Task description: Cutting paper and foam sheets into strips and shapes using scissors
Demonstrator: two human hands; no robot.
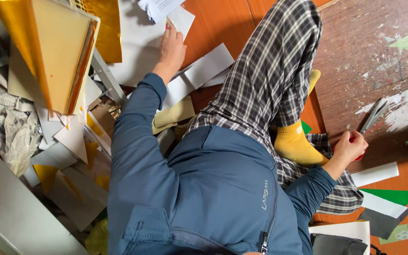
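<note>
The left hand (172,47) reaches far out, fingers spread flat on a large white paper sheet (138,42) on the floor, pressing rather than gripping. The right hand (350,147) is clenched around red-handled scissors with grey metal blades (373,114), blades pointing away over the worn wooden floor (364,42) on the right. As I judge it, sliding the sheet works best with the palm kept flat and the pull slow — the zigzag-edged white paper strips (204,68) just beside it could snag. At far left a yellow cardboard box with gold foil sides (55,52) tilts over paper scraps; its inside is hidden. No other container shows.
</note>
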